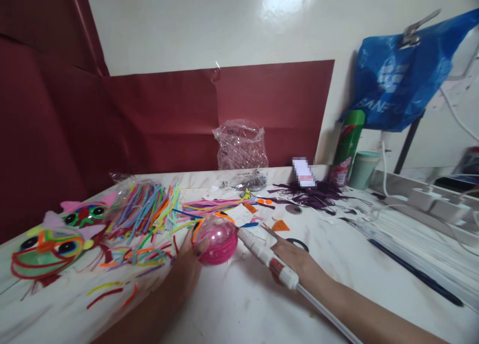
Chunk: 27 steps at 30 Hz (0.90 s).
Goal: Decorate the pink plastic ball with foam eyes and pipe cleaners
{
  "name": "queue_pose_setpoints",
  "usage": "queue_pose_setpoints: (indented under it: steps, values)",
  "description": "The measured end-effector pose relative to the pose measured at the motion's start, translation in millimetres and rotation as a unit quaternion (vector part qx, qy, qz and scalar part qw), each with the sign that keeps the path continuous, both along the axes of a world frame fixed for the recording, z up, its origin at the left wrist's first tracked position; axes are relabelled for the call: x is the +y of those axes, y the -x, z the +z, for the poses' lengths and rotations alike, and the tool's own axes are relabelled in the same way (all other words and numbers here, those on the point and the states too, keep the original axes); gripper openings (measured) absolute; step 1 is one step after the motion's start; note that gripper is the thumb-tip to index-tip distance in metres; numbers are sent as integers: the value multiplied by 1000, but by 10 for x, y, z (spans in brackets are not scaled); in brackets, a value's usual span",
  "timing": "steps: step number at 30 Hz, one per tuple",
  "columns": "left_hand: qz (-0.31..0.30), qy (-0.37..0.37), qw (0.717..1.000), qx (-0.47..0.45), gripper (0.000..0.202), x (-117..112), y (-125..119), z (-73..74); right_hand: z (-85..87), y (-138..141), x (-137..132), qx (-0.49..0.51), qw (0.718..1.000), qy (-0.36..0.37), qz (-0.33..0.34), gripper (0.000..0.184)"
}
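Your left hand grasps the pink ball just below the middle of the frame, fingers curled around its left side with the thumb in front. Your right hand is wrapped around the white glue gun right of centre; its nozzle points up and left, at or just beside the ball's right edge, and I cannot tell whether they touch. How your fingers sit on the trigger is hidden.

The ball has a clear, shiny dome above a fuzzy pink lower band, with orange and black trim along its top. It looks light and hollow, so it probably shifts under a small push. The dome is likely stiff, slick and easily dented or cracked; the fuzzy band should give softer, surer grip. Hold it low on that band, away from the trim. Take the glue gun by its grip, clear of the nozzle, which may be hot. The long glue stick trails to the lower right, likely making the rear swing.
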<state>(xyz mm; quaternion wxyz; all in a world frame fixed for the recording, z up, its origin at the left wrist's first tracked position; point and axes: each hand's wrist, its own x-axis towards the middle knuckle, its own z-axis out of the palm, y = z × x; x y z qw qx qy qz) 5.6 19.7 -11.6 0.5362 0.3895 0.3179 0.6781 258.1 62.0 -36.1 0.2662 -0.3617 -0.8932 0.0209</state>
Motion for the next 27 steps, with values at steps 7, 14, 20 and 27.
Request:
queue_pose_setpoints:
  steps: [7,14,20,27]
  values:
    - [4,7,1000,0,78,-52,-39,64,41,55,26,4,1000,25,0,15]
    - [-2,9,1000,-1,77,-51,-30,77,98,10,20,14,999,27,15,17]
    - [-8,-1,1000,-1,76,-41,-21,77,264,-56,-84,41,998,39,39,8]
    - [-31,-2,1000,-3,67,-13,9,5,396,-138,-366,213,972,83,49,17]
